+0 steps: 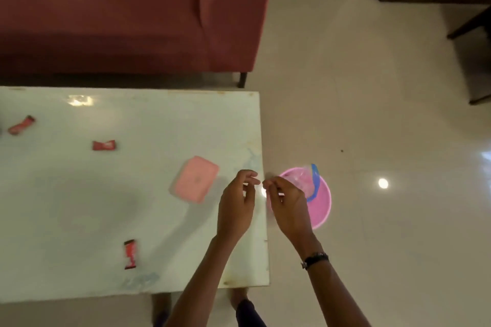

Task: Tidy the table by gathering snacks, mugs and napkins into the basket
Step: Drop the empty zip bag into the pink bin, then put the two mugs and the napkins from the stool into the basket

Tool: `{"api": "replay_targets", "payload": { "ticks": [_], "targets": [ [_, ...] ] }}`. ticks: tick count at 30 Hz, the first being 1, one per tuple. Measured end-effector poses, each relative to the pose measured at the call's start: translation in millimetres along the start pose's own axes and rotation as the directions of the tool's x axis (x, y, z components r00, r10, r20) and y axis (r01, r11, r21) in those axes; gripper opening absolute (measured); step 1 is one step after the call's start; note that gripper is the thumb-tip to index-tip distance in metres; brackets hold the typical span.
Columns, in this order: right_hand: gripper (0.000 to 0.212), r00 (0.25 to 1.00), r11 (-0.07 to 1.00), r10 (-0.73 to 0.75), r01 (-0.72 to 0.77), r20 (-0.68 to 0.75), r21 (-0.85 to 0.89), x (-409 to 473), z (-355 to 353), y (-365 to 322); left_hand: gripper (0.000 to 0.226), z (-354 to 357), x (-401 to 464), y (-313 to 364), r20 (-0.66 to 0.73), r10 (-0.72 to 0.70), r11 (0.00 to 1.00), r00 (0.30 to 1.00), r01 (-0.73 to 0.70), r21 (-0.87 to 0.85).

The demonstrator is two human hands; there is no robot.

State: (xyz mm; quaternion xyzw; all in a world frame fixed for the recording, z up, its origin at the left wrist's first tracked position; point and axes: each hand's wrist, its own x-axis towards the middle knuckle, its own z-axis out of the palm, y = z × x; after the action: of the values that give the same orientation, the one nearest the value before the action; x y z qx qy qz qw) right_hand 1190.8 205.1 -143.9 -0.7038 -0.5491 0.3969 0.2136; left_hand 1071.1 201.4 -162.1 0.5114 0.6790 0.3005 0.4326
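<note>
Forearms enter from the lower edge, cut off at the elbow, and our right wrist bears a dark watch (314,259). Both hands are raised, fingertips nearly meeting over the table's right edge. Our left hand (236,210) has its fingers curled inward, thumb close to forefinger; whether anything is pinched we cannot tell, as motion blur smears the tips. Our right hand (288,206) is likewise curled and hides the near-left part of the pink basket (322,206), which stands on the tiled floor (372,87) just beside the table. Inside it we make out a clear item with a blue strip (314,180), possibly a mug. On the pale table (79,207) we count three red snack wrappers: one near (130,254), one mid-table (104,145), one far left (21,125). One pink rectangular pack (196,179), perhaps napkins, lies beside the left hand. Beyond stands a red sofa (127,13).
</note>
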Motion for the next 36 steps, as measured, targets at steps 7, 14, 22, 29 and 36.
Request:
{"api": "replay_targets", "payload": {
  "ticks": [7, 14, 22, 29, 36],
  "targets": [
    [0.020, 0.982, 0.986, -0.155, 0.148, 0.108, 0.072, -23.5, 92.8, -125.3, 0.027, -172.1, -30.3, -49.4, -0.221, -0.080, 0.993, 0.972, 0.058, -0.104],
    [0.020, 0.936, 0.964, -0.251, 0.219, 0.247, 0.150, -55.7, 226.0, -229.7, 0.024, -341.1, -62.4, -131.0, -0.374, -0.232, 0.953, 0.898, 0.133, -0.270],
    [0.019, 0.888, 0.951, -0.289, 0.222, 0.358, 0.217, -77.2, 360.1, -331.4, 0.021, -499.9, -99.6, -211.9, -0.465, -0.273, 0.949, 0.842, 0.159, -0.271],
    [0.021, 0.809, 0.929, -0.367, 0.300, 0.459, 0.214, -84.0, 425.2, -423.2, 0.020, -582.7, -109.8, -225.9, -0.548, -0.389, 0.896, 0.741, 0.164, -0.414],
    [0.020, 0.756, 0.924, -0.383, 0.320, 0.531, 0.210, -78.8, 463.3, -506.9, 0.015, -649.8, -100.3, -210.3, -0.589, -0.471, 0.841, 0.657, 0.134, -0.524]
  ]
}}
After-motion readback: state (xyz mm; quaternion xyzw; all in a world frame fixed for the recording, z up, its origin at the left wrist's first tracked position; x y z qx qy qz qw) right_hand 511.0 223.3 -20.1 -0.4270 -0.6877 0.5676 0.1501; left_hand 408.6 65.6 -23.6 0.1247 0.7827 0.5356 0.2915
